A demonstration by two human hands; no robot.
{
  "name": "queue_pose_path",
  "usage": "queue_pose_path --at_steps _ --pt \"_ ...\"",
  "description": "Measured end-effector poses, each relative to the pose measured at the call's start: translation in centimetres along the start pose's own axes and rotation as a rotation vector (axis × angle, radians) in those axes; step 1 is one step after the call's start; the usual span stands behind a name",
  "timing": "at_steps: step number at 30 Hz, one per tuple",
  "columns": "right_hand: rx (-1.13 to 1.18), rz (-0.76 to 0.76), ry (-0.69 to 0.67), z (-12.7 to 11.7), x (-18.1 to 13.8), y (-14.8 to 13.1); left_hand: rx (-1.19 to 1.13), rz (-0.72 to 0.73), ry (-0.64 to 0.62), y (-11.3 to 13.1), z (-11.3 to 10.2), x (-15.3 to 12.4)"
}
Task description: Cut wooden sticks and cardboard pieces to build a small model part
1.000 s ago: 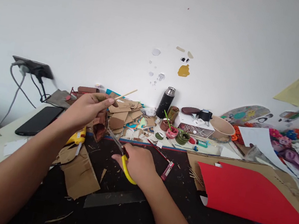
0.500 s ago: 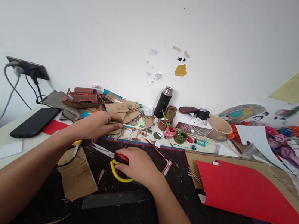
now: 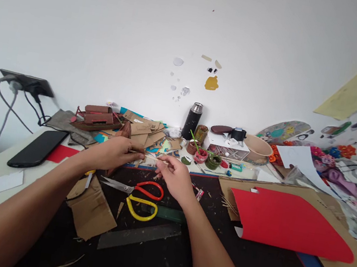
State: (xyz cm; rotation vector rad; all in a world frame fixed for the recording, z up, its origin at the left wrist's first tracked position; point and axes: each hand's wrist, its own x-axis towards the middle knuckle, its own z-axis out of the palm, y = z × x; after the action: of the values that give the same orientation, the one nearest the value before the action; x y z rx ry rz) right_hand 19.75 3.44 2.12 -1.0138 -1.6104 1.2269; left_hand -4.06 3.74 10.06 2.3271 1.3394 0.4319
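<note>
My left hand (image 3: 115, 153) and my right hand (image 3: 174, 179) meet above the far edge of the black cutting mat (image 3: 160, 248). Both pinch a thin wooden stick (image 3: 151, 156) that runs level between them, one hand at each end. Just below the hands, the scissors (image 3: 137, 193) with one red and one yellow handle lie on the mat, blades pointing left, untouched. A small brown cardboard model (image 3: 124, 130) stands behind my left hand.
A pile of cardboard scraps (image 3: 147, 131) lies at the back. Paint pots (image 3: 202, 155), a black flask (image 3: 191, 121) and a bowl (image 3: 257, 149) stand to the right. A red sheet (image 3: 286, 223) covers the right, a phone (image 3: 38, 147) lies left, a ruler (image 3: 140, 235) near me.
My right hand put the scissors down on the mat and rose to take the stick's free end. My left hand lowered the stick from raised to level.
</note>
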Motion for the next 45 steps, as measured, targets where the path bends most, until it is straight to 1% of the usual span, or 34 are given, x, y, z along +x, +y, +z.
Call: queue_pose_path --at_steps 3,6,8,10,17,23,28,35,41,45 --pt "-0.2 -0.04 0.023 0.1 -0.3 0.0 0.034 0.026 0.002 0.1 0.7 0.2" --pt "-0.386 -0.08 0.057 0.0 -0.4 -0.2 0.209 0.111 0.045 0.1 1.4 0.4" --pt "-0.448 -0.094 0.069 -0.1 -0.4 -0.4 0.328 0.148 0.044 0.1 1.8 0.5" --pt "-0.493 -0.104 0.066 -0.2 -0.4 -0.6 0.397 0.154 0.032 0.1 2.0 0.6" --pt "-0.759 -0.213 0.005 0.1 -0.6 -0.5 0.473 0.157 -0.001 0.6 3.0 0.9" --pt "-0.798 -0.179 -0.006 0.3 -0.6 -0.5 0.529 0.09 -0.053 1.5 3.7 1.1" --pt "-0.84 -0.146 0.004 0.5 -0.6 -0.8 0.515 0.049 -0.072 1.2 3.9 1.1" --pt "-0.918 -0.123 -0.046 0.9 -0.9 -0.6 0.441 0.107 -0.077 0.0 4.2 1.2" --pt "-0.925 -0.067 -0.042 0.7 -0.7 -0.8 0.476 0.047 -0.065 0.3 4.8 1.4" --pt "-0.941 -0.037 -0.046 0.6 -0.5 -0.7 0.479 -0.032 -0.074 0.6 5.5 1.6"
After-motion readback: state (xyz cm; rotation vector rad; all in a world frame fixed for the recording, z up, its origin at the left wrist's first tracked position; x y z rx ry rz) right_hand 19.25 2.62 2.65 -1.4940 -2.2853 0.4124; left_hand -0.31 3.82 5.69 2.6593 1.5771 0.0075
